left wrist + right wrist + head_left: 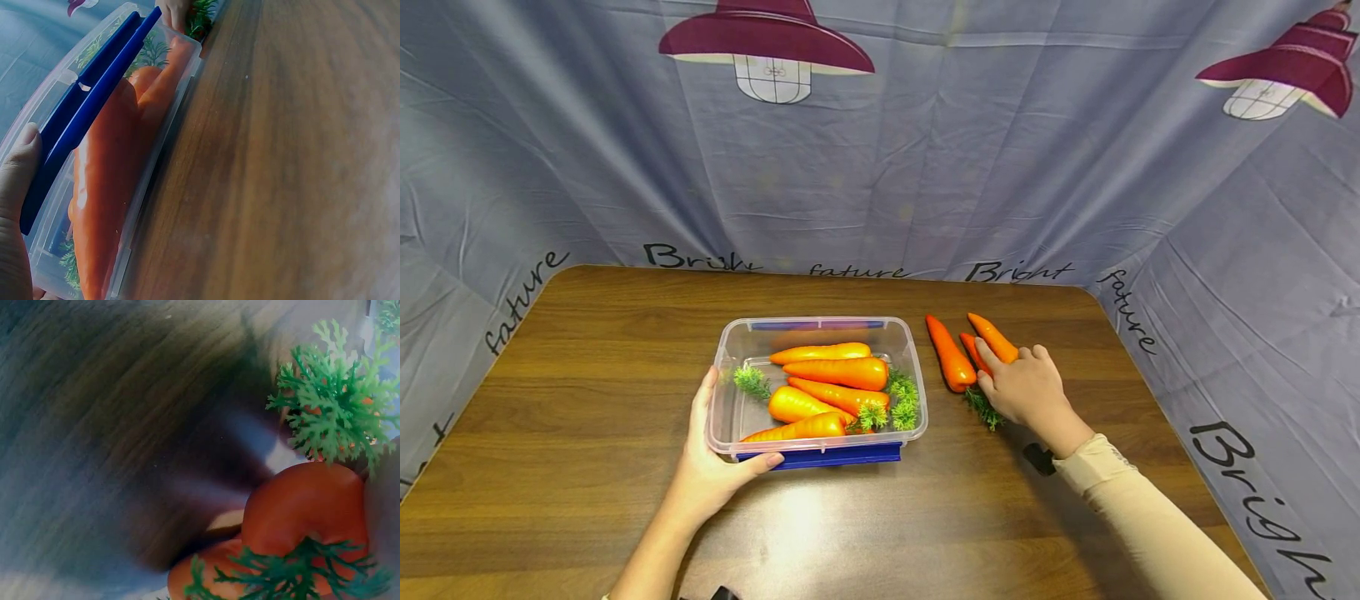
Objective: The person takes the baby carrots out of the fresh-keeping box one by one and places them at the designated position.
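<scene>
My left hand (711,467) grips the near left corner of a clear plastic container (915,354), its thumb over the blue latch (857,455) and its fingers along the left wall. Several orange carrots (842,373) with feathery green tops lie inside. Right of the container, my right hand (1030,390) bends over a small group of carrots, thumb and index finger about the middle carrot (973,350). A redder carrot (950,354) lies to its left, an orange carrot (992,333) to its right. In the right wrist view, carrot ends (306,506) and green leaves (337,403) show close up.
The wooden table (587,400) carries everything. A grey-blue curtain (887,167) printed with lamps and words hangs behind and at both sides. A small black object (724,593) shows at the bottom edge, and a dark one (1040,458) by the right wrist.
</scene>
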`<action>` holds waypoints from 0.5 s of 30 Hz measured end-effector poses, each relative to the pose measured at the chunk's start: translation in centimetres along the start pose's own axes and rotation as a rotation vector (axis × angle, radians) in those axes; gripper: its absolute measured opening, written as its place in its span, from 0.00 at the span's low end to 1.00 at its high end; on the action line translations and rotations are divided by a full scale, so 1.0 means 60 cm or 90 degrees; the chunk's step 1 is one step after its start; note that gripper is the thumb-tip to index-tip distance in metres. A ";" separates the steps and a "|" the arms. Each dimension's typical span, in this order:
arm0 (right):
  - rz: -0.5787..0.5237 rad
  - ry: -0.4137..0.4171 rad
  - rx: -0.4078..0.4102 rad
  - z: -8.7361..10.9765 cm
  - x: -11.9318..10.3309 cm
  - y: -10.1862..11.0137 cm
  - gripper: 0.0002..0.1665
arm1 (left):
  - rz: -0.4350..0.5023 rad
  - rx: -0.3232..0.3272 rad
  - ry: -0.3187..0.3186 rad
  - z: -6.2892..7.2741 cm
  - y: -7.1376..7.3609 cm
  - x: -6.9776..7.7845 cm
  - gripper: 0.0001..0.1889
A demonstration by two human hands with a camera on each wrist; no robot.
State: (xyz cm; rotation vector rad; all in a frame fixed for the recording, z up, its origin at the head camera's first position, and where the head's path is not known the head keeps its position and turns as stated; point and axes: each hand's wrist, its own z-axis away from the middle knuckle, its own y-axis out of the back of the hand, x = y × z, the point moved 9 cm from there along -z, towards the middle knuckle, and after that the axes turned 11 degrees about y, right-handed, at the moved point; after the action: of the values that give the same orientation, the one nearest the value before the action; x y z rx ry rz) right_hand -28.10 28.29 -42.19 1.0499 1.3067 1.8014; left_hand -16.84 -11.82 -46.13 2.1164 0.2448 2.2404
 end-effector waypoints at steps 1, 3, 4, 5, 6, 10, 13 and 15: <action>0.003 0.001 -0.001 0.000 -0.001 -0.001 0.34 | 0.001 0.000 0.000 0.000 0.000 0.000 0.71; 0.009 0.003 -0.003 -0.001 -0.002 -0.002 0.34 | 0.002 -0.001 0.000 0.000 -0.001 0.001 0.71; 0.011 0.004 -0.001 -0.001 -0.003 -0.001 0.34 | 0.001 -0.001 -0.001 0.000 -0.001 0.001 0.71; 0.013 0.006 0.001 0.000 -0.004 0.000 0.33 | 0.003 -0.001 -0.001 0.000 -0.001 0.001 0.71; 0.016 0.007 0.004 0.000 -0.005 0.000 0.33 | 0.004 -0.001 -0.002 0.000 -0.001 0.001 0.71; 0.024 0.013 0.018 0.002 -0.011 0.004 0.33 | 0.001 -0.003 -0.014 0.000 -0.001 0.004 0.70; 0.025 0.014 0.026 0.002 -0.014 0.002 0.34 | 0.001 -0.005 -0.019 -0.001 -0.001 0.005 0.70; 0.029 0.013 0.022 0.001 -0.015 -0.001 0.34 | 0.005 -0.006 -0.016 -0.002 -0.001 0.005 0.70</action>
State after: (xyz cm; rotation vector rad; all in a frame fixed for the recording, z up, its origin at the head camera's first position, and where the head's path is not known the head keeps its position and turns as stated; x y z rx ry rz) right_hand -27.64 27.57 -42.42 1.0903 1.3413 1.8331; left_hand -16.97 -11.73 -45.84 2.1424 0.2246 2.2131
